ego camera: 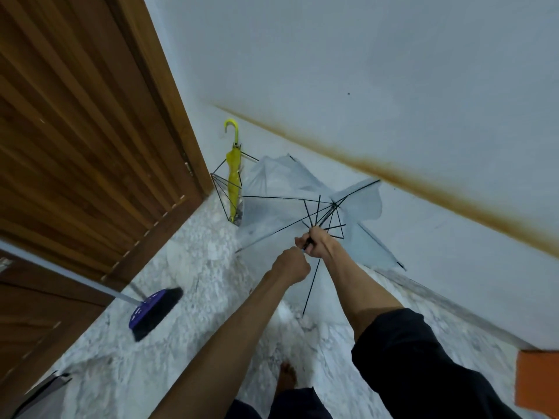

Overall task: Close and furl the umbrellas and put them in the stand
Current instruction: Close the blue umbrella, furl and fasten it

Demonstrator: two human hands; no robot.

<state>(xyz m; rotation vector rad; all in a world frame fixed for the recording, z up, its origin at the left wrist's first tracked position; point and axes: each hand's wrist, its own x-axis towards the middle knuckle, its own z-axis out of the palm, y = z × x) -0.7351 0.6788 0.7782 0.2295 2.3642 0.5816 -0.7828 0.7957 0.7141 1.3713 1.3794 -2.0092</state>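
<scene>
— Yellow umbrella (233, 176) done already?
— Looks so from the head view: furled, hook handle up, standing in the black wire stand (218, 189) at the far corner of the floor (193, 267), just beside the frame of the wooden door (90, 131).
— And the clear plastic umbrella (281, 182)?
— Held out ahead, between the stand and the wall. Canopy half collapsed and crumpled, ribs splayed in every direction. Not yet shut.
— Grip?
— Right hand (317, 244) wrapped tight round the shaft, apparently at the runner. Left hand (291, 264) fisted just below it, touching the right, seemingly closed on the handle end; cannot make out the handle itself inside the fist.
— Long axis?
— Runs from the two fists up and away toward the wall, tip end farthest from the body. Points to the right of the stand, not at it.
— So which way to the stand?
— Ahead and to the left of both hands, left hand the nearer. Probably calls for drawing the runner fully down, gathering the canopy, then swinging the tip leftward and down into the wire mouth beside the yellow one.
— Anything close by?
— Purple broom (154, 309), head resting near the left edge of the floor by the door, well apart from the stand.
</scene>
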